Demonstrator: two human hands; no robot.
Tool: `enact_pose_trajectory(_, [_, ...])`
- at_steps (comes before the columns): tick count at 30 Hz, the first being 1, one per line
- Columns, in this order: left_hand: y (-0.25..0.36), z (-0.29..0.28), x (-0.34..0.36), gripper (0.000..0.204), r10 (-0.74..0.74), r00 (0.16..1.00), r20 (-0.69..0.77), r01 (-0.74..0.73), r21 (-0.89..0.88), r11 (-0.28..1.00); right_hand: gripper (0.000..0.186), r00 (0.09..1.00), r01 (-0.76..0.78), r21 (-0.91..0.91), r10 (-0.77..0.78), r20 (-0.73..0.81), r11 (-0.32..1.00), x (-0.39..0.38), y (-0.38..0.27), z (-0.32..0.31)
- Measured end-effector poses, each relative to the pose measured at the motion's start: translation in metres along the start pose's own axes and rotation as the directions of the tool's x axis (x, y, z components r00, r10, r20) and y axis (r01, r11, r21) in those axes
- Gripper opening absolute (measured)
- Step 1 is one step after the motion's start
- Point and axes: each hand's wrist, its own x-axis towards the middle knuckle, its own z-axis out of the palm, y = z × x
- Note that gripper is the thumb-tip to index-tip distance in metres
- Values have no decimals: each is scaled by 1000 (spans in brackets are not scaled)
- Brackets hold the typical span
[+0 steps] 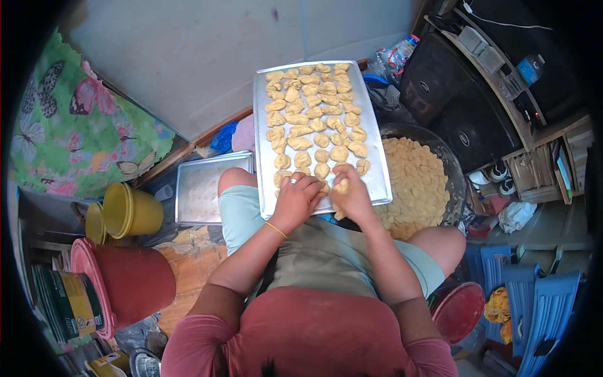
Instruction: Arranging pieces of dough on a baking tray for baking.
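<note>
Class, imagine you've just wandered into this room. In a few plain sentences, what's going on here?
A seated person is handling dough at a metal tray. The right hand grips a lump of dough at the tray's near end, while the left hand lies over that end, partly hiding what is beneath. Rough rows of dough pieces cover much of the tray. To the right, a wide dark basin holds many more.

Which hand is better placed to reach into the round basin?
Right, I'd judge: the right hand is nearer the basin, which sits on that side of the tray. It holds dough, so would probably need freeing first. The left hand is farther off, over the tray's near edge.
</note>
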Motion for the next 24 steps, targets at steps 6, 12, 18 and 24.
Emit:
enact_pose_trajectory(6, [27,10,4,28,88,994,-64,-78,155,985,34,935,64,654,184,-303,754,14,8,-26])
enact_pose_trajectory(12, [29,13,2,26,69,991,-117,-80,-94,992,30,943,-152,701,315,-109,696,-1,11,-34])
enact_pose_trajectory(18, [31,12,23,30,101,994,45,-100,-14,995,33,882,344,-142,-371,-290,928,-17,45,-15])
enact_pose_trajectory(24, [36,20,28,23,162,977,140,-181,140,973,33,814,279,153,-149,-562,948,-9,63,-26])
